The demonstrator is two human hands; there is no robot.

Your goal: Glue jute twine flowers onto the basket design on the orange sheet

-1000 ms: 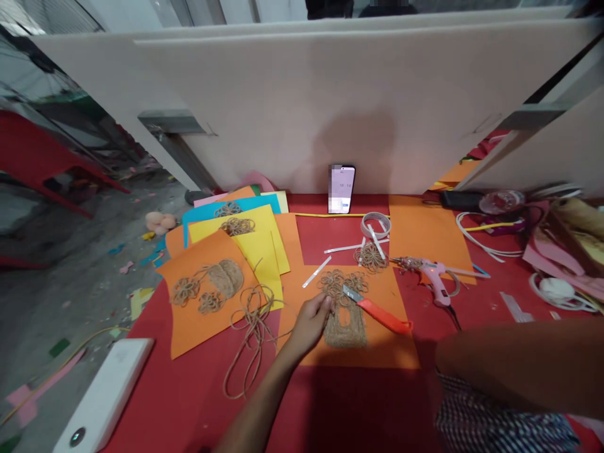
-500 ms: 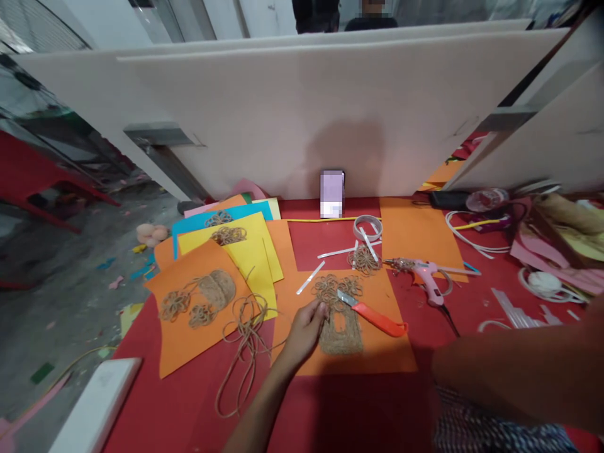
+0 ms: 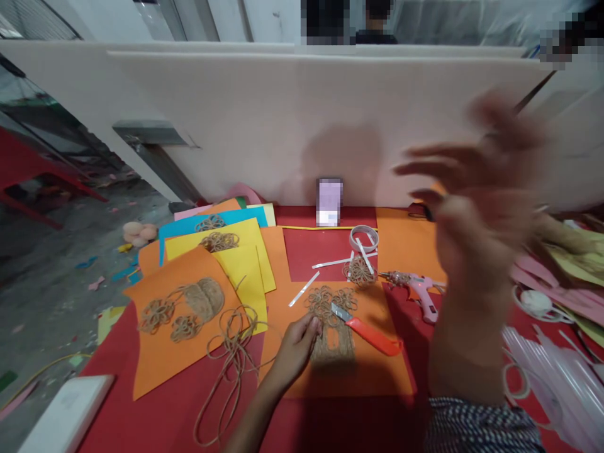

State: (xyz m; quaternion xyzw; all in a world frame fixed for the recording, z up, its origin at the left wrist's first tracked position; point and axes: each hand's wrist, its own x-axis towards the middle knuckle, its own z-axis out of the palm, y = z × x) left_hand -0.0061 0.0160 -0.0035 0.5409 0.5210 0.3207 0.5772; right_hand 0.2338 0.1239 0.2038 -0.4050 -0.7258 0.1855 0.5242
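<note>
My left hand is pinched at the left edge of a flat twine shape on an orange sheet. A strand from the loose twine runs under my left wrist toward the fingers. Coiled twine loops adjoin the shape's top. A utility knife with an orange-red handle lies across it, blade toward upper left. My right hand is raised high at the right, blurred, fingers spread, with nothing visible in it. Below it a pink glue gun lies on the red table.
Yellow paper and other coloured sheets are stacked at left, bearing twine shapes. A tape roll, white strips and a twine flower lie behind the work. A phone leans against a white board. Clear glue sticks lie at right.
My right hand has risen from the lower right into the air, fingers apart. My left hand stays pinched at the twine shape. The view has tilted and shifted slightly.
</note>
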